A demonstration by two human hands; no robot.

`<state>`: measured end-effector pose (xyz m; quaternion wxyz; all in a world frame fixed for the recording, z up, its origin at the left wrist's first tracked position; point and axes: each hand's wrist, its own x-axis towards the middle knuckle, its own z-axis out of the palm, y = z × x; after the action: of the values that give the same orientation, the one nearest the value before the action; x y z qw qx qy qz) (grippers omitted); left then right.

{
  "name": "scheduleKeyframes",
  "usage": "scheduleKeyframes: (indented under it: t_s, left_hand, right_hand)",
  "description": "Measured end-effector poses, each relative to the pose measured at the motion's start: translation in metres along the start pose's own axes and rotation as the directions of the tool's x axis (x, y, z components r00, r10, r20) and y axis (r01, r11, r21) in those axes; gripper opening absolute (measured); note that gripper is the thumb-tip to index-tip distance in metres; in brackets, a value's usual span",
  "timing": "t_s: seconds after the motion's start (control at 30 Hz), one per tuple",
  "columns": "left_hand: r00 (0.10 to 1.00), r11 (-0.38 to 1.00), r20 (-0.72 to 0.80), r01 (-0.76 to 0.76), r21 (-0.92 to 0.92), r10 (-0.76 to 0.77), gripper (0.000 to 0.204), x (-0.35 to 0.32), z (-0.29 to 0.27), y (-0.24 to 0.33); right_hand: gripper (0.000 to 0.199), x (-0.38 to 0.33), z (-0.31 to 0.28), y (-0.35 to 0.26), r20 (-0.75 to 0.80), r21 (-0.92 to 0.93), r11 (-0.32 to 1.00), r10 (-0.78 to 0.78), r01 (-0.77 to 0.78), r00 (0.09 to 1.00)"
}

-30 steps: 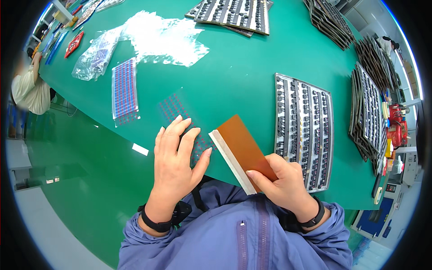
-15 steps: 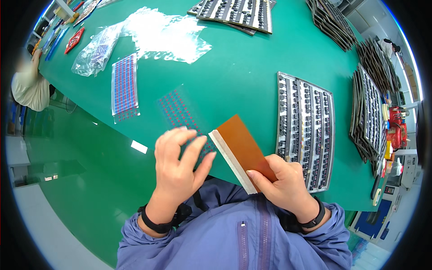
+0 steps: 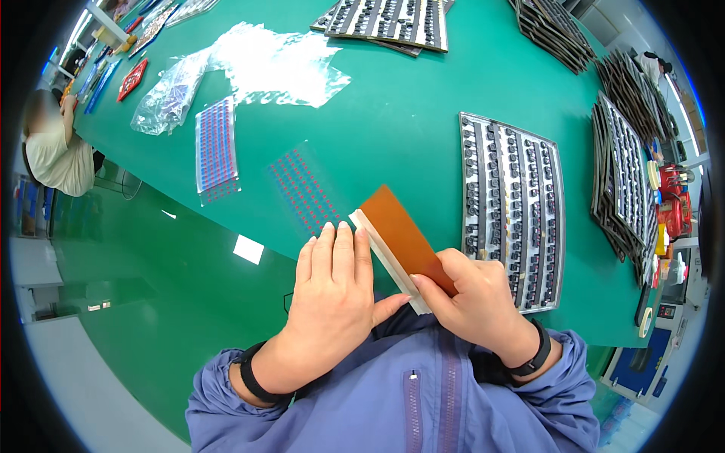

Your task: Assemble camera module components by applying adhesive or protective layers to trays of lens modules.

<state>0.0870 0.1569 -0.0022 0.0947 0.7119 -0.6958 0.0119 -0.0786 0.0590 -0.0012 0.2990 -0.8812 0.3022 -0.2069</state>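
My left hand (image 3: 331, 291) lies flat, fingers stretched out together, its fingertips at the near end of a clear sheet with rows of small red dots (image 3: 303, 189). The thumb points out toward the right. My right hand (image 3: 483, 302) grips the lower end of a flat brown squeegee-like board (image 3: 400, 234), thumb on top. A whitish strip runs along the board's left edge. The board slants up and left, its far corner close to the dotted sheet. Right of it lies a tray with rows of small black parts (image 3: 510, 204).
Beyond the dotted sheet lies a pile of blue-and-red dotted sheets (image 3: 217, 147). Crumpled clear plastic (image 3: 276, 64) spreads at the far left. Stacked trays (image 3: 623, 177) line the right side; more trays (image 3: 389, 23) lie at the back. A seated person (image 3: 57, 151) is at the left.
My left hand has gone from curled, spread fingers above the sheet to lying flat at its near end. The brown board has shifted slightly; my right hand still grips it.
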Motion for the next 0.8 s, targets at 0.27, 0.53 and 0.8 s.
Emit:
scheduleKeyframes:
  t_s: [0.27, 0.53, 0.8]
  left_hand:
    - [0.999, 0.991, 0.006, -0.053, -0.124, 0.054, 0.060, -0.002, -0.013, -0.011]
    - [0.989, 0.942, -0.144, -0.061, -0.331, 0.013, 0.035, 0.023, 0.003, -0.084]
    - [0.995, 0.940, -0.088, -0.077, -0.333, 0.050, 0.039, 0.025, 0.007, -0.092]
  right_hand:
    - [0.024, 0.000, 0.001, -0.002, -0.030, -0.006, 1.000, -0.023, 0.023, 0.999]
    - [0.015, -0.002, 0.000, -0.023, 0.034, -0.269, 0.932, -0.242, 0.242, 0.970]
    - [0.018, -0.008, 0.008, -0.044, 0.045, -0.460, 0.782, -0.452, 0.420, 0.891]
